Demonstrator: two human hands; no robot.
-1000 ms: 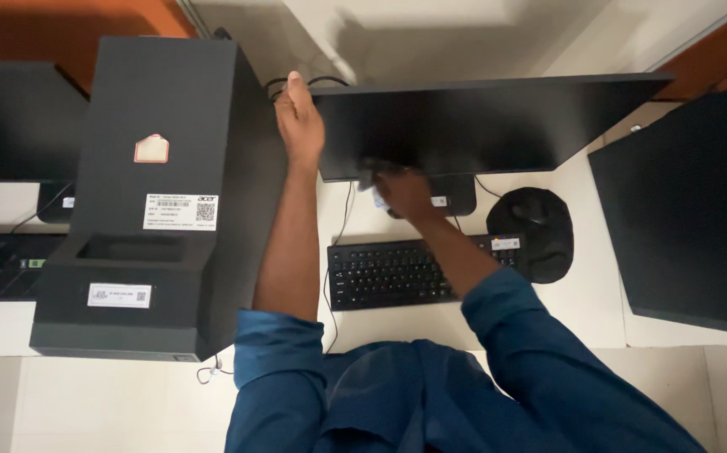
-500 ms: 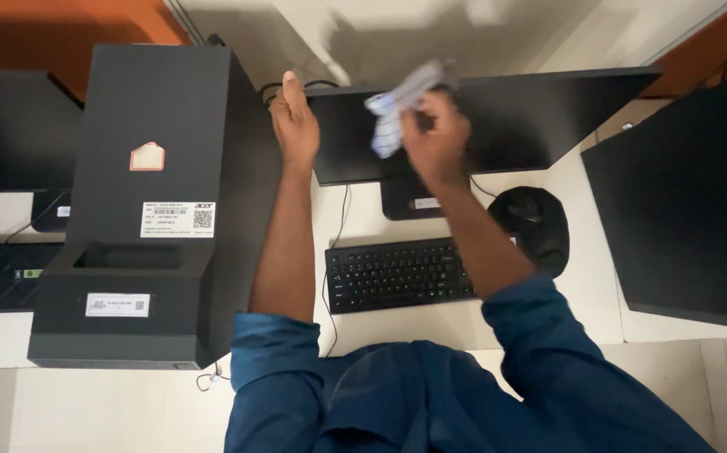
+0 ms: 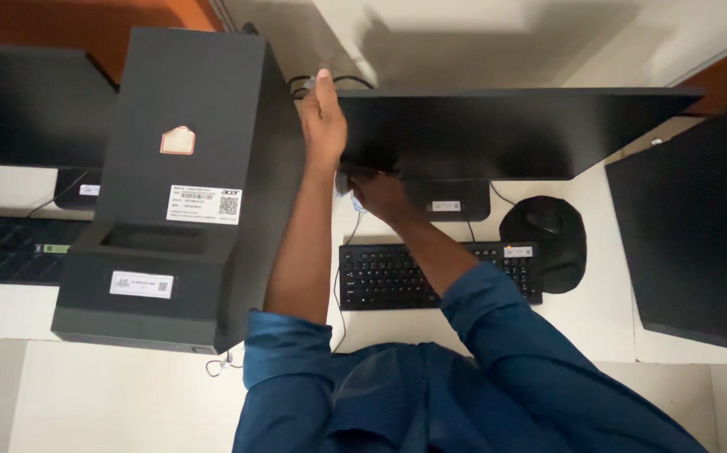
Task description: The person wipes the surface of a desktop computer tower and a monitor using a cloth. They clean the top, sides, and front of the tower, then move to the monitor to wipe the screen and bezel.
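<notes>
Left hand (image 3: 323, 126) is up at the top left corner of the black monitor (image 3: 506, 134), fingers curled over its edge and gripping it; the arm runs straight up beside the dark computer tower (image 3: 187, 168), which stands just to the left. Right hand (image 3: 377, 195) sits low under the monitor's bottom edge, closed around a small pale cloth (image 3: 348, 186) that peeks out on its left side; the fingers are partly hidden in the shadow of the screen. Below the hands, a black keyboard (image 3: 397, 277) lies on the white desk (image 3: 590, 310); a black mouse rests on a dark round pad (image 3: 548, 239) to its right; cables (image 3: 342, 82) loop behind the monitor.
</notes>
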